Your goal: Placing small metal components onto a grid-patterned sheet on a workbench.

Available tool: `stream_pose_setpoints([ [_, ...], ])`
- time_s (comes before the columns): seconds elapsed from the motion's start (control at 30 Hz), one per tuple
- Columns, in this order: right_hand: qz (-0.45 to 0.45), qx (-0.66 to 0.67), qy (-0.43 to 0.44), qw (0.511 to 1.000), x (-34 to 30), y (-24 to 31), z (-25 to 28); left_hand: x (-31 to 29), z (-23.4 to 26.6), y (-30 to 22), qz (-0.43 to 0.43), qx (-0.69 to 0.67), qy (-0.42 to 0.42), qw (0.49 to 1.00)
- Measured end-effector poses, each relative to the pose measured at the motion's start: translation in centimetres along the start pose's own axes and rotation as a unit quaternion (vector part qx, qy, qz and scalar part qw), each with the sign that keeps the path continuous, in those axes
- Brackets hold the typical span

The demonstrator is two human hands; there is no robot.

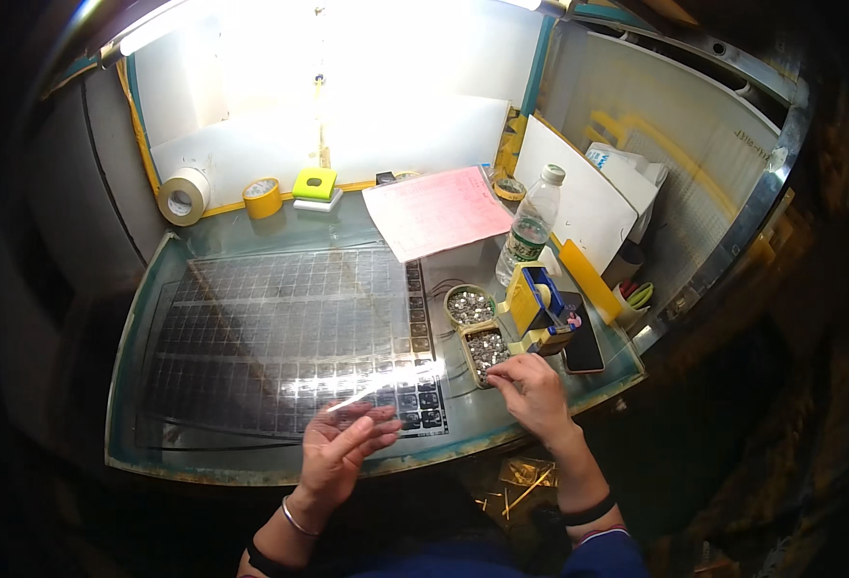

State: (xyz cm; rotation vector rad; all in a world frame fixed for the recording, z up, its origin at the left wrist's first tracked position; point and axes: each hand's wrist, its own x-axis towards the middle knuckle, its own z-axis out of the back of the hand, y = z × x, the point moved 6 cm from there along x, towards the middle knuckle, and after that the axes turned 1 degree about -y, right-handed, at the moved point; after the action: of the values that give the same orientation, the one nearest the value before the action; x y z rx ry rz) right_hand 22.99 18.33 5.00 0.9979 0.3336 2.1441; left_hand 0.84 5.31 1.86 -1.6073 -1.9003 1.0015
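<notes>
Palm turned up, my left hand (347,451) is over the front edge of the glass-topped table, thumb and fingers around a thin clear piece (352,396) that shows a bright glossy streak. Its outline is hard to make out. My right hand (535,390) has thumb and forefinger pinched together at the near edge of a small square tray (487,353) of tiny silvery parts. Whatever sits between those fingertips is too small to tell. Just behind stands a round dish (470,306) with similar parts. A large film sheet (280,328) with rows of dark rectangles lies left of both containers.
Right of the containers are a blue and yellow tape dispenser (537,303), a dark phone (583,337) and a clear bottle (532,226). A pink paper (439,210) lies at the back. Tape rolls (262,197) and a green block (314,183) line the back left.
</notes>
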Motion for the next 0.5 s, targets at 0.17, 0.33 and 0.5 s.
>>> stream_pose_setpoints([
  [0.17, -0.068, -0.024, 0.041, 0.997, 1.5, -0.5, -1.7, 1.1, -1.3, 1.6, 0.016, -0.008, 0.008, 1.000],
  [0.33, -0.087, -0.033, 0.048, 0.994, 1.8, -0.5, -1.9, 1.2, -0.9, 1.4, 0.010, -0.030, -0.015, 0.999],
  [0.5, -0.066, -0.052, 0.026, 0.996, 1.4, -0.8, -2.1, 1.6, 0.2, 2.3, 0.002, -0.034, -0.018, 0.999],
])
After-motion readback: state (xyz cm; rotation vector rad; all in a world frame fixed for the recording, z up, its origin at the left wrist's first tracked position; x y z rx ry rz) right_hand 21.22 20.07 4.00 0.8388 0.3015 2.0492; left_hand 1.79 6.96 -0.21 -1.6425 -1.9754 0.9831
